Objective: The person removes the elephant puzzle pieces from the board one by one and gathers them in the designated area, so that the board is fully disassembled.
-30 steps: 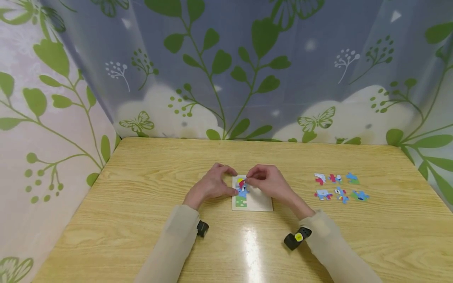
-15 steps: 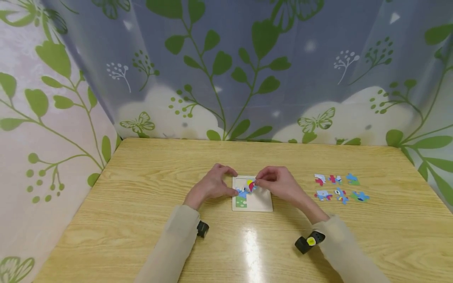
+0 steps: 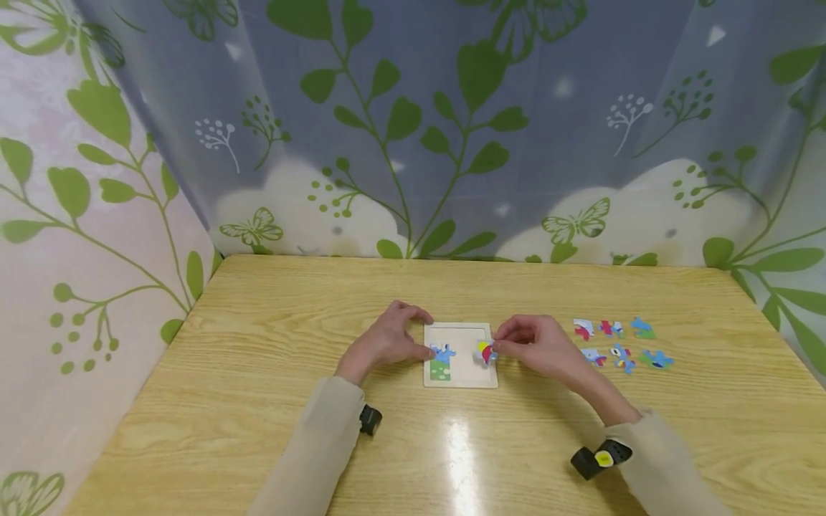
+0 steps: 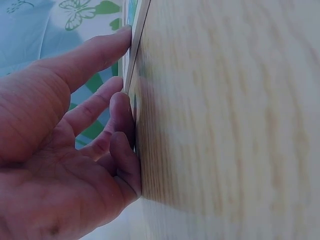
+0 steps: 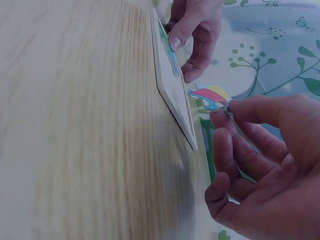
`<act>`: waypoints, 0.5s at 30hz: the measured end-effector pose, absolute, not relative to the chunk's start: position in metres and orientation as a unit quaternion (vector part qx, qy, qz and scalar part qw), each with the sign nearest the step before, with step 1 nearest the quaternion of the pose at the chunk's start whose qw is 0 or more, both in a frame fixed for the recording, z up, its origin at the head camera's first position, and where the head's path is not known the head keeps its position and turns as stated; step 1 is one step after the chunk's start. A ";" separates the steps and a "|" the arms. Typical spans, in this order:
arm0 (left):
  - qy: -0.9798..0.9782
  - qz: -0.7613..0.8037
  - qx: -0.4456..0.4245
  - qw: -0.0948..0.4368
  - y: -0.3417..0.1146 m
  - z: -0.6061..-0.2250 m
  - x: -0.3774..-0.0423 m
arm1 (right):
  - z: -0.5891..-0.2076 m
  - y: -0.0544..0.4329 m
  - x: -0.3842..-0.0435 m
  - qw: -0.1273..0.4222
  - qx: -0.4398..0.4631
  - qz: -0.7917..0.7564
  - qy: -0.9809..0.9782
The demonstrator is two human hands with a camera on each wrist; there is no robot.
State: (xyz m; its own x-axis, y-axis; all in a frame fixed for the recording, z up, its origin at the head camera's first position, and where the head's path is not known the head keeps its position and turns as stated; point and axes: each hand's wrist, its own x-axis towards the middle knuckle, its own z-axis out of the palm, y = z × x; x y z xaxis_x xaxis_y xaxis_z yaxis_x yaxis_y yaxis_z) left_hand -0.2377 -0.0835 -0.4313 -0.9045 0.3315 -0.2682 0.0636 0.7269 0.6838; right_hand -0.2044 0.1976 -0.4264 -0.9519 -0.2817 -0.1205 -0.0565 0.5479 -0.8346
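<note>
In the head view a shallow wooden puzzle board (image 3: 464,362) lies at the middle of the table. My left hand (image 3: 386,338) holds it at the left, thumb on the left border by a blue piece, index finger at the upper left corner. Inside the frame, a blue puzzle piece (image 3: 444,355) sits above a green puzzle piece (image 3: 440,370). My right hand (image 3: 542,347) pinches a yellow, red and blue puzzle piece (image 3: 485,352) between thumb and fingertips. That piece is raised above the board's right side, as the right wrist view shows.
Several loose puzzle pieces (image 3: 622,357) lie in two rows on the wooden table (image 3: 290,308), right of my right hand, which partly covers one. A patterned curtain (image 3: 413,143) hangs behind the table's far edge.
My right hand has lifted the yellow and red piece out of the board's upper left and carried it rightward to the right edge. The left hand has stayed put.
</note>
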 end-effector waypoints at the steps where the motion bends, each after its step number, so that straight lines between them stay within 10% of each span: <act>1: 0.909 0.354 0.109 0.190 -0.084 -0.431 -0.238 | -0.426 0.200 -0.203 0.122 -0.097 -0.463 0.873; 15: 0.909 0.354 0.115 0.190 -0.084 -0.432 -0.239 | -0.425 0.235 -0.188 0.117 -0.093 -0.434 0.888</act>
State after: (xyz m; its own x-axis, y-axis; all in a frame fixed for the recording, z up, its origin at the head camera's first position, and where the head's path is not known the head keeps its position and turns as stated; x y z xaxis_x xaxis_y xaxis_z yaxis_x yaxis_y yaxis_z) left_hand -0.2387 -0.0837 -0.4324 -0.9016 0.3425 -0.2643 0.0738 0.7237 0.6861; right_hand -0.1877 0.2352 -0.4251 -0.9551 -0.2672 -0.1278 -0.0635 0.6062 -0.7928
